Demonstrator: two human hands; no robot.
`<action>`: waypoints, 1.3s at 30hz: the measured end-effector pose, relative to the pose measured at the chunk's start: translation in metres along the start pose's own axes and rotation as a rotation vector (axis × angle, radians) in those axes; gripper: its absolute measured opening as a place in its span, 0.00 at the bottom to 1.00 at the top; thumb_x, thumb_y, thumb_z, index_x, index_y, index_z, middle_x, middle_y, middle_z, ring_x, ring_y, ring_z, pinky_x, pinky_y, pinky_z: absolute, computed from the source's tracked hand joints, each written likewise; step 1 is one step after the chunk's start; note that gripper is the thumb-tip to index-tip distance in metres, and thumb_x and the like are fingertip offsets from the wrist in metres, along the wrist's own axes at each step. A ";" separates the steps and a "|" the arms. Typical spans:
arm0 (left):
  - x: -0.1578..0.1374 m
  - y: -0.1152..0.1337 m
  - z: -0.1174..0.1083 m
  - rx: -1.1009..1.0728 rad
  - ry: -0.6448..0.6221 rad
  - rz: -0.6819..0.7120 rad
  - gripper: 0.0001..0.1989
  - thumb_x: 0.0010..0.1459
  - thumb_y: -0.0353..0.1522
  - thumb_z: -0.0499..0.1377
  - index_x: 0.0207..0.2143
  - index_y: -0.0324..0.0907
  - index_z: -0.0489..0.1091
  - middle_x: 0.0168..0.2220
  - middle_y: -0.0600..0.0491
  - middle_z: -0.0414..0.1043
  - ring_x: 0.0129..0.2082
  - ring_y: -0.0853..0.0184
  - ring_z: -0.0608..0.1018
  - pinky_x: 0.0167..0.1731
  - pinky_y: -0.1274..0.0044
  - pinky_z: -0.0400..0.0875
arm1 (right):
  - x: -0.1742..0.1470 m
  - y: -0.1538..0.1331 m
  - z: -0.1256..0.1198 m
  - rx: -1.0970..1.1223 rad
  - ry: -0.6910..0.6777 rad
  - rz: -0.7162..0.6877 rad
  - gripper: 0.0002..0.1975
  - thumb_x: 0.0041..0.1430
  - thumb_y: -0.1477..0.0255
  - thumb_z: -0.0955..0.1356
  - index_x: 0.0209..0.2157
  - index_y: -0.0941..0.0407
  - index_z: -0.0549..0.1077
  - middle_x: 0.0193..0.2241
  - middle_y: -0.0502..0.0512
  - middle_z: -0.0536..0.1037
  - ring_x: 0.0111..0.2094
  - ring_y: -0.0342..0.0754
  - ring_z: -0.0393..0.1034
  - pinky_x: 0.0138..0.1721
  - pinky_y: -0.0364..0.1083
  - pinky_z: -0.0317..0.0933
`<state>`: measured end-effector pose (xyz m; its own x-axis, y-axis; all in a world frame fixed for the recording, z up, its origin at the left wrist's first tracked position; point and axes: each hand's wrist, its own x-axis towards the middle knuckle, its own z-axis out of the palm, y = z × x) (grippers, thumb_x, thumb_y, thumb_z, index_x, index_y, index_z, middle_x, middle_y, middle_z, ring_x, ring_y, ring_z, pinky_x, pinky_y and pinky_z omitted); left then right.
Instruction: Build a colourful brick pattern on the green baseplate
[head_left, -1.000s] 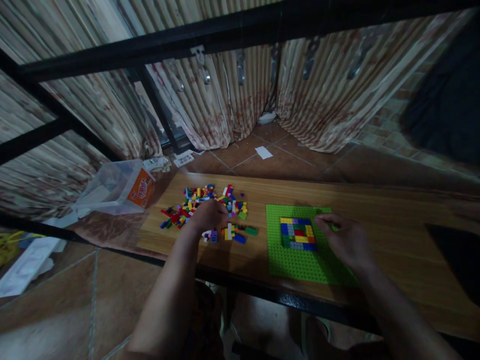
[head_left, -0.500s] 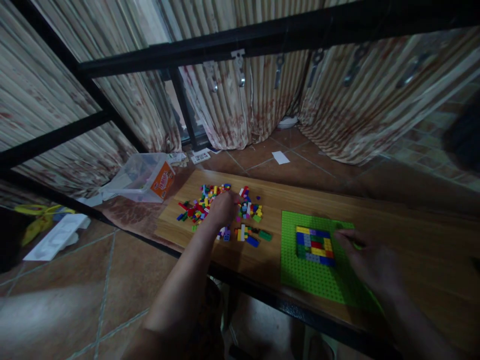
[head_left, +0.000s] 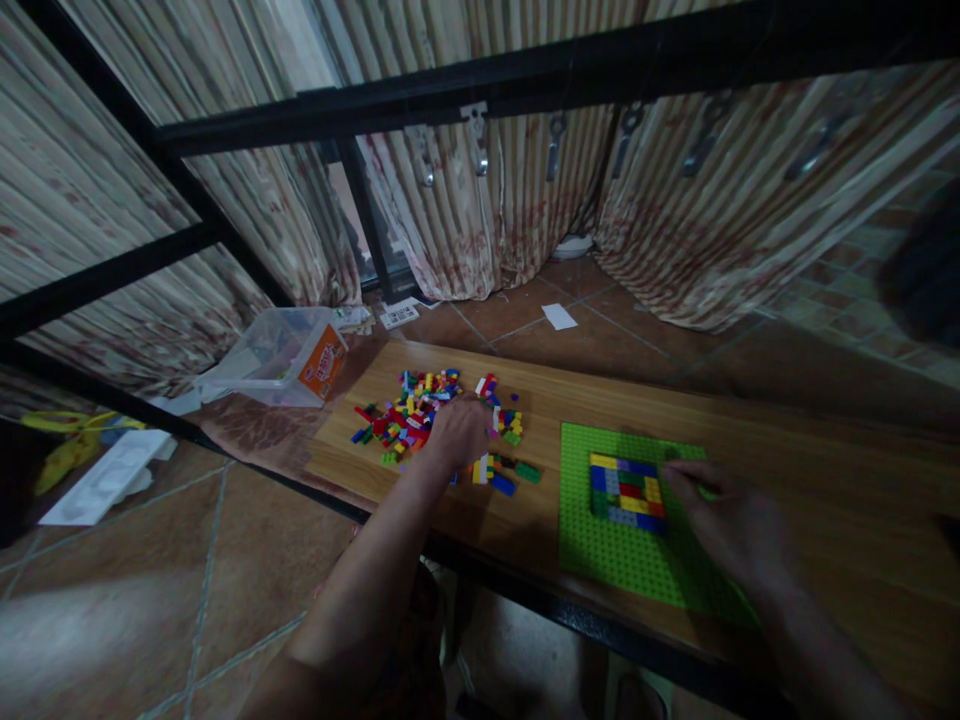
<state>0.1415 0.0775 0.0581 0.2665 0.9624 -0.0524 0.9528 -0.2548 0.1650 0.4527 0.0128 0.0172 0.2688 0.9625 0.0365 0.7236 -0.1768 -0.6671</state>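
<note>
My left hand (head_left: 459, 432) is over the loose pile of small toy building bricks (head_left: 394, 425). Its back faces me, and the fingertips are hidden beneath it. On the green baseplate (head_left: 600, 555) sits a low square structure of toy bricks (head_left: 628, 490) in blue, yellow, grey, green and red. Just right of that structure hovers my right hand (head_left: 727, 515), fingers pressed together in a pinch near its upper right corner. Anything between those fingertips is too small to make out. A blue brick (head_left: 502, 484) and a green brick (head_left: 527, 472) lie between the pile and the baseplate.
Everything rests on a long wooden table (head_left: 480, 535) with a dark front edge. Beyond its left end stands a clear plastic box (head_left: 277, 355) with an orange label. A dark metal frame (head_left: 525, 105) with hooks crosses in front of striped curtains (head_left: 480, 220).
My left hand has moved right and slightly toward me across the bricks, uncovering part of the pile. My right hand stays almost in place beside the brick structure.
</note>
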 end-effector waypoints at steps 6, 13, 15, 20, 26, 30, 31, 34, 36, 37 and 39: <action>0.001 -0.002 -0.001 -0.108 0.043 0.051 0.07 0.53 0.26 0.56 0.31 0.37 0.75 0.36 0.45 0.76 0.41 0.61 0.76 0.44 0.73 0.69 | -0.001 -0.003 0.000 0.046 0.022 -0.033 0.15 0.54 0.57 0.65 0.32 0.53 0.77 0.38 0.57 0.80 0.41 0.58 0.73 0.44 0.55 0.64; 0.000 0.020 -0.002 -0.919 -0.167 0.154 0.09 0.56 0.34 0.58 0.32 0.37 0.71 0.24 0.55 0.70 0.24 0.71 0.71 0.27 0.80 0.66 | -0.015 -0.031 0.013 0.366 0.044 -0.168 0.13 0.56 0.59 0.67 0.34 0.54 0.77 0.35 0.54 0.79 0.38 0.50 0.73 0.43 0.50 0.65; -0.002 0.034 0.000 -1.106 -0.264 0.127 0.10 0.55 0.36 0.60 0.33 0.37 0.71 0.24 0.56 0.69 0.23 0.73 0.70 0.26 0.80 0.64 | -0.020 -0.041 0.018 0.461 -0.021 -0.241 0.12 0.58 0.61 0.66 0.36 0.54 0.76 0.35 0.53 0.79 0.37 0.48 0.73 0.42 0.49 0.65; -0.007 0.060 0.006 -1.252 -0.360 0.106 0.12 0.52 0.36 0.62 0.35 0.37 0.72 0.26 0.55 0.70 0.26 0.73 0.70 0.28 0.80 0.64 | -0.029 -0.057 0.026 0.554 -0.148 -0.363 0.12 0.58 0.65 0.67 0.42 0.53 0.76 0.39 0.54 0.79 0.40 0.47 0.72 0.42 0.47 0.65; -0.007 0.072 0.014 -1.348 -0.317 0.108 0.10 0.51 0.33 0.62 0.34 0.36 0.71 0.28 0.55 0.70 0.26 0.73 0.71 0.27 0.81 0.65 | -0.028 -0.061 0.037 0.684 -0.197 -0.264 0.12 0.56 0.64 0.69 0.41 0.54 0.76 0.35 0.53 0.79 0.36 0.46 0.72 0.39 0.46 0.65; -0.006 0.077 0.024 -1.407 -0.260 0.103 0.09 0.49 0.32 0.63 0.33 0.37 0.68 0.27 0.55 0.70 0.25 0.73 0.72 0.26 0.80 0.65 | -0.026 -0.060 0.042 0.818 -0.203 -0.113 0.11 0.51 0.62 0.71 0.32 0.56 0.78 0.26 0.51 0.78 0.27 0.43 0.69 0.31 0.44 0.64; -0.006 0.077 0.026 -1.415 -0.245 0.105 0.08 0.49 0.31 0.63 0.32 0.37 0.68 0.26 0.56 0.70 0.25 0.73 0.72 0.26 0.80 0.65 | -0.025 -0.061 0.042 0.846 -0.216 -0.077 0.12 0.49 0.62 0.72 0.30 0.56 0.78 0.24 0.51 0.78 0.25 0.42 0.68 0.29 0.43 0.63; -0.008 0.079 0.028 -1.429 -0.213 0.107 0.07 0.48 0.29 0.63 0.30 0.37 0.69 0.26 0.55 0.70 0.25 0.73 0.71 0.27 0.80 0.66 | -0.026 -0.063 0.041 0.928 -0.260 0.013 0.13 0.45 0.61 0.74 0.28 0.56 0.79 0.22 0.51 0.78 0.21 0.41 0.66 0.25 0.43 0.62; -0.009 0.080 0.026 -1.455 -0.222 0.103 0.07 0.47 0.29 0.64 0.30 0.36 0.69 0.26 0.54 0.71 0.25 0.73 0.72 0.27 0.80 0.67 | -0.028 -0.065 0.039 0.999 -0.285 0.064 0.13 0.42 0.62 0.76 0.28 0.56 0.79 0.23 0.52 0.78 0.22 0.42 0.67 0.25 0.43 0.64; -0.009 0.079 0.024 -1.477 -0.232 0.104 0.08 0.47 0.30 0.65 0.30 0.36 0.69 0.26 0.54 0.72 0.24 0.73 0.72 0.27 0.80 0.67 | -0.029 -0.066 0.038 1.039 -0.297 0.089 0.13 0.42 0.62 0.76 0.28 0.55 0.79 0.24 0.52 0.79 0.23 0.42 0.69 0.26 0.44 0.65; -0.011 0.078 0.018 -1.522 -0.257 0.111 0.11 0.47 0.32 0.66 0.31 0.36 0.70 0.26 0.54 0.72 0.24 0.73 0.73 0.28 0.79 0.68 | -0.031 -0.068 0.037 1.114 -0.317 0.134 0.13 0.41 0.62 0.76 0.28 0.55 0.79 0.25 0.52 0.79 0.24 0.43 0.70 0.27 0.44 0.66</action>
<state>0.2153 0.0457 0.0538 0.4926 0.8635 -0.1083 -0.0735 0.1653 0.9835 0.3718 0.0029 0.0338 0.0162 0.9859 -0.1664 -0.2991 -0.1540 -0.9417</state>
